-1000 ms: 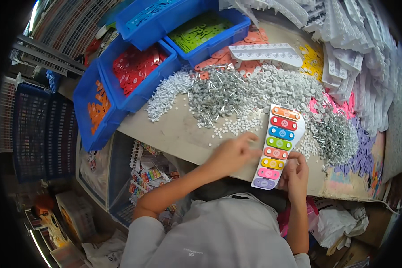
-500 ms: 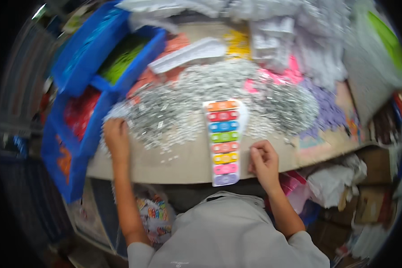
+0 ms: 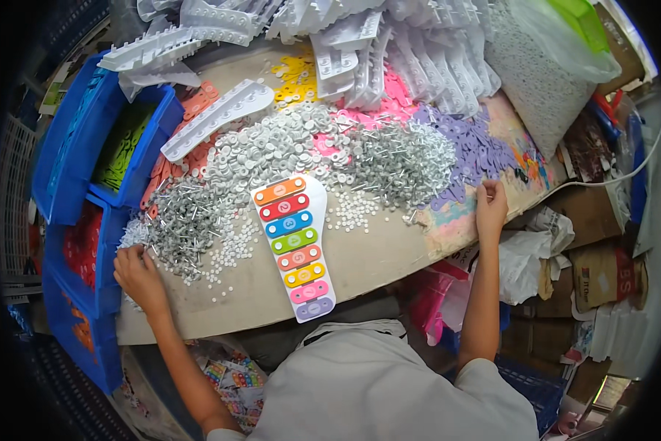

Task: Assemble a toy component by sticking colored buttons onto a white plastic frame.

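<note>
A toy xylophone [image 3: 299, 258] lies on the table in front of me, with a white base and several bars in different colours. White round caps show at the ends of its upper bars. My left hand [image 3: 139, 278] rests at a small pile of tiny whitish parts [image 3: 134, 234] by the blue bins, fingers bent together at the pile's edge; what they grip is hidden. Off to the right, my right hand [image 3: 493, 208] hovers near the purple bars [image 3: 485, 151]. Its fingers are curled closed, and I cannot make out anything in them.
Metal pins [image 3: 187, 226] lie left of the xylophone, more pins [image 3: 389, 160] right. White discs [image 3: 279, 140] are heaped behind it. Blue bins [image 3: 111, 294] hold coloured bars at the left. White xylophone bases [image 3: 411, 62] pile up behind; a filled clear bag [image 3: 540, 81] stands far right.
The view has shifted, so the table and xylophone appear farther left. My right hand has moved from beside the xylophone to the right, near the purple bars. My left hand stays by the small whitish parts.
</note>
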The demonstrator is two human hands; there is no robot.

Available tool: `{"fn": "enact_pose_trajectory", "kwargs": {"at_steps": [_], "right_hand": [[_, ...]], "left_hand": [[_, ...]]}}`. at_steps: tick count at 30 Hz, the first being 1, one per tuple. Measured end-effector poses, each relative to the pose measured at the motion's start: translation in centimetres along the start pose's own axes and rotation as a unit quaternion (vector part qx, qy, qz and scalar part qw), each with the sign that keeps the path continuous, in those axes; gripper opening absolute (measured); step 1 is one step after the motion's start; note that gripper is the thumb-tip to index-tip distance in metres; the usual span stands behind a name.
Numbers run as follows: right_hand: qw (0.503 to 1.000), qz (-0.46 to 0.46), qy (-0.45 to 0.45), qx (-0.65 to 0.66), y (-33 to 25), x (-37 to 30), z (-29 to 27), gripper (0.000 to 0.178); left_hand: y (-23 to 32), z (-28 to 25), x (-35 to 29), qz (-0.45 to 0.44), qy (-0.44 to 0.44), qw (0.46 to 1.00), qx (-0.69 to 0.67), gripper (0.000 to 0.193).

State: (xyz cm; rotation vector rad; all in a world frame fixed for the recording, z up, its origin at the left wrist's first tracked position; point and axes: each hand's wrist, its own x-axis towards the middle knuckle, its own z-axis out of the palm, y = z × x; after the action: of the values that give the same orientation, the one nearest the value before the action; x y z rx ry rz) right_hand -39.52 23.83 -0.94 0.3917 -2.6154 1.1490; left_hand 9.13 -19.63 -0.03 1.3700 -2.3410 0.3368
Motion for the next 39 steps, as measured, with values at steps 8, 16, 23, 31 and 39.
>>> {"fn": "enact_pose_trajectory", "kwargs": {"at_steps": [8,16,23,31,39], "right_hand": [[0.995,0.031,-0.049,-0.081,-1.6,0.8,1.2,0.015],[0.997,-0.035,0.036,-0.054,3.3,1.0,0.7,0.013],[0.953,0.11,0.072,0.273,-4.6,-4.0,1.7,0.018],[0.922,-0.078,-0.251,0.285,-16.3,-15.9,1.7,0.007],[0.877,-0.214,-0.309,0.299,-18.6,-19.2,3.2,0.021]], "left_hand": [[0.1,-1.5,-0.4,-0.011,0.01,1.0,-0.007,0.007],[3.4,-6.0,-3.0,-0.153,-0.03,0.924,-0.35,0.007],[9.3,-9.4,-7.2,-0.233,-0.228,0.703,-0.632,0.007],[15.3,-9.2,-9.6,-0.2,-0.428,0.485,-0.736,0.013],[15.6,-7.6,-10.4,-0.23,-0.418,0.465,-0.746,0.014]]}}
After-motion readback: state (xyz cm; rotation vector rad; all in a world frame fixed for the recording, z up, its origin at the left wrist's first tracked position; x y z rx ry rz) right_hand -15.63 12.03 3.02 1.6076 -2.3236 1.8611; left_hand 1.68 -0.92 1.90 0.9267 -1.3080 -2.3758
